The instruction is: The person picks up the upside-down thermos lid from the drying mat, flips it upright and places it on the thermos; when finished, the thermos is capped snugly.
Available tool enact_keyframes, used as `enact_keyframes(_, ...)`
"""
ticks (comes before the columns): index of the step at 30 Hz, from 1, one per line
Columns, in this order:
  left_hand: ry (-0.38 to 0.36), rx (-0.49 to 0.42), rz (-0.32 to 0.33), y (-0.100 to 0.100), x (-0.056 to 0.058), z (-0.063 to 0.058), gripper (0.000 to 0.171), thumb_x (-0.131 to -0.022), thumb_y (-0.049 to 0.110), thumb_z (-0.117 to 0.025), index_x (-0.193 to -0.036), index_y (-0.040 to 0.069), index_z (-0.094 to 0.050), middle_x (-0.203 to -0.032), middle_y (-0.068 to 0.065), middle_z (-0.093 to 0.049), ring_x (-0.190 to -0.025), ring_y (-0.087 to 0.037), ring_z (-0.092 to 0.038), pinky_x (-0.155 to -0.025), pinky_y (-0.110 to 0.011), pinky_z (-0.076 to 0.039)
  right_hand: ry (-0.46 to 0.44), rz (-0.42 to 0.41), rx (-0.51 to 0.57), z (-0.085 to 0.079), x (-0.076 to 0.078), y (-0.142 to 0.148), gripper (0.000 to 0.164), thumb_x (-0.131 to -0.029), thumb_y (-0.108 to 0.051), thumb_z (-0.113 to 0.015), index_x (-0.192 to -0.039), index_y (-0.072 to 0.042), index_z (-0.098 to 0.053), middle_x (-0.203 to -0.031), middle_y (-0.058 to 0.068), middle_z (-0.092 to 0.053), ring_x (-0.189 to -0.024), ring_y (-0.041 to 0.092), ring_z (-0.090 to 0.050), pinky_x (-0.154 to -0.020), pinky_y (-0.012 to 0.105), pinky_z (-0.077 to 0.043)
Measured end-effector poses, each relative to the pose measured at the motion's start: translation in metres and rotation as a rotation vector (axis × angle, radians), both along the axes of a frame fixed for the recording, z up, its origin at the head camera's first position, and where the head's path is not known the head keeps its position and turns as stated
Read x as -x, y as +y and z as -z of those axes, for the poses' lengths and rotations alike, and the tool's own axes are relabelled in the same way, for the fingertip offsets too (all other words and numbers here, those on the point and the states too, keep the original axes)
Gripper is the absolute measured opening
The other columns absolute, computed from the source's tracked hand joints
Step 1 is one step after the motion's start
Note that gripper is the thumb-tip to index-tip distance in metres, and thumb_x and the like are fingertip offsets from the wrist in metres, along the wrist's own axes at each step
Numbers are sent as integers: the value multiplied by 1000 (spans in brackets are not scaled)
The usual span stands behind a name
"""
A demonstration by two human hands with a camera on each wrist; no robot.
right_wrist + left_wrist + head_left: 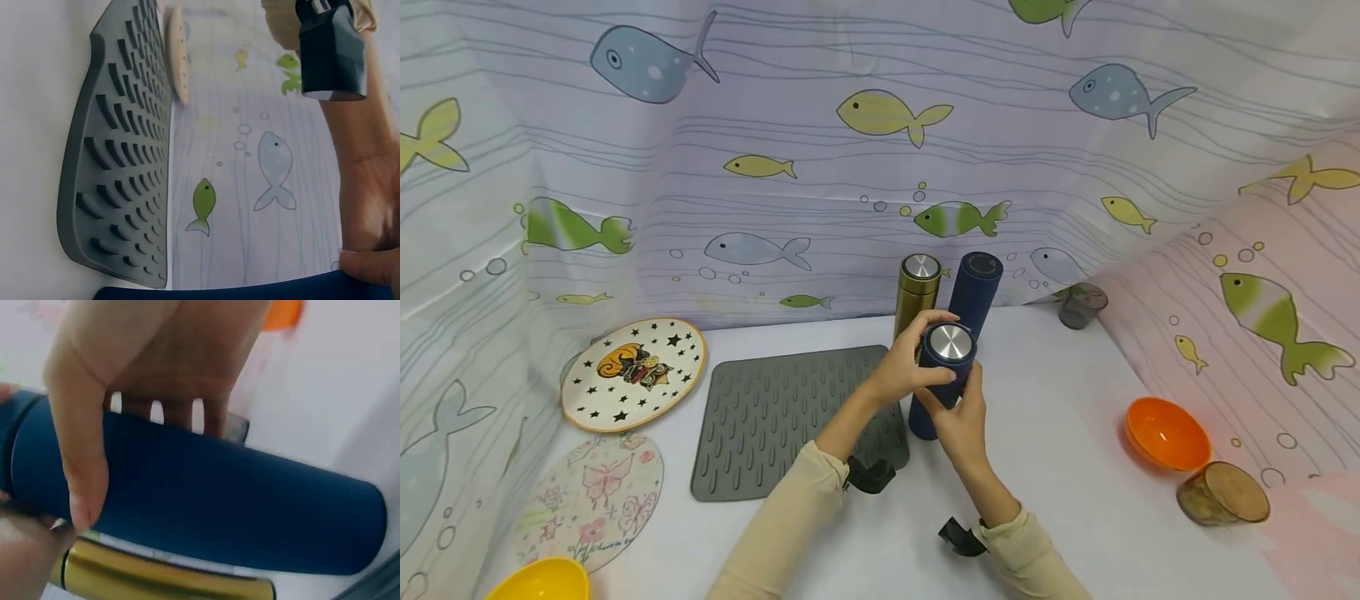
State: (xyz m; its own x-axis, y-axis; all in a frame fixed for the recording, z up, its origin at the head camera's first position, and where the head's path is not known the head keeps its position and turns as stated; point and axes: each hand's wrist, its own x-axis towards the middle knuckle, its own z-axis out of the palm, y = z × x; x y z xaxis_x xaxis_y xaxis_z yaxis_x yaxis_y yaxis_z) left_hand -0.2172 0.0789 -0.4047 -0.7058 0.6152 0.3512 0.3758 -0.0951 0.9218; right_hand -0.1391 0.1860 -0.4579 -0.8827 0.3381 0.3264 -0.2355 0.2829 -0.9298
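Note:
In the head view, a navy insulated bottle [924, 419] with a silver-topped lid [951, 341] stands between both hands. My left hand [904, 364] curls its fingers and thumb around the lid end. Lower down, my right hand [964, 421] grips the body; its thumb [85, 469] lies across the navy side in the left wrist view. Behind stand a gold bottle [916, 292] and a second navy bottle [976, 292] with a dark top. The right wrist view catches only a strip of the held bottle [250, 292] along its bottom edge.
A grey ridged drying mat [790, 425] lies left of the bottles. Further left are a star-patterned plate [655, 400], a butterfly-printed round mat [595, 508] and a yellow bowl [546, 583]. To the right sit an orange bowl [1165, 433], an amber glass [1221, 494] and a grey glass [1082, 306].

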Motion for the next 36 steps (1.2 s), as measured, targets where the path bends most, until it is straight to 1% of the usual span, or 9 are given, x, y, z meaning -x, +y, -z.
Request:
enact_keyframes(5,24,125,-45,1,1,-1,78,-79,21,-79,-145,7,-39,-143,-13,-47,-126,-25,-51,-104,-38,-46,-2,0,-13,2,0,0,68,-83,-3,-78,-140,-5,-40,-137,17,-54,-127,33,-51,-104,56,-41)
enact_keyframes(8,-34,92,44,-1,5,-1,73,-79,12,-78,-142,4,-42,-139,-17,-52,-119,-29,-57,-100,-41,-50,-5,0,-27,2,-1,-1,70,-83,-5,-79,-142,-5,-40,-138,17,-53,-128,33,-51,-105,57,-40)
enact_keyframes(11,-90,24,105,-1,7,-2,85,-75,1,-79,-148,5,-35,-146,-19,-45,-132,-30,-47,-111,-48,-39,-3,4,-20,1,-2,-1,72,-82,-6,-80,-141,-4,-40,-137,17,-55,-128,33,-51,-106,56,-39)
enact_keyframes(16,9,88,-92,1,-5,3,87,-75,19,-86,-147,10,-36,-146,-12,-45,-128,-25,-51,-107,-40,-44,-13,16,-27,0,-4,-1,69,-81,-1,-79,-139,-3,-41,-131,19,-57,-122,34,-55,-103,55,-42)
enact_keyframes(21,-82,-8,50,-3,-8,7,70,-78,2,-77,-139,6,-43,-140,-16,-51,-121,-28,-55,-102,-38,-48,-41,17,-45,3,-11,-5,72,-80,-2,-80,-141,-3,-40,-136,18,-56,-124,34,-54,-103,56,-43)
enact_keyframes(27,9,112,-45,2,-5,-2,69,-75,12,-83,-135,11,-49,-131,-10,-58,-110,-21,-61,-92,-34,-53,-7,-31,-65,-6,-6,0,66,-80,2,-77,-136,0,-41,-132,20,-57,-127,34,-53,-106,55,-41)
enact_keyframes(28,14,116,-26,2,-2,-3,66,-75,11,-83,-133,10,-51,-128,-10,-58,-108,-21,-61,-90,-34,-53,-1,-51,-76,-7,-5,2,67,-80,2,-78,-136,0,-41,-133,20,-57,-127,34,-53,-106,55,-41)
enact_keyframes(33,-72,119,232,-3,16,-6,63,-72,-1,-81,-129,6,-53,-125,-12,-56,-109,-20,-59,-93,-34,-53,-7,-172,-116,-2,-6,16,76,-80,-5,-81,-143,-4,-38,-138,17,-56,-125,33,-56,-104,55,-45)
enact_keyframes(36,-67,133,243,-7,16,-5,68,-74,0,-80,-135,7,-50,-131,-13,-53,-117,-22,-57,-100,-35,-50,-34,-200,-122,-4,-5,26,78,-80,-5,-82,-145,-3,-38,-138,19,-55,-123,35,-57,-103,55,-46)
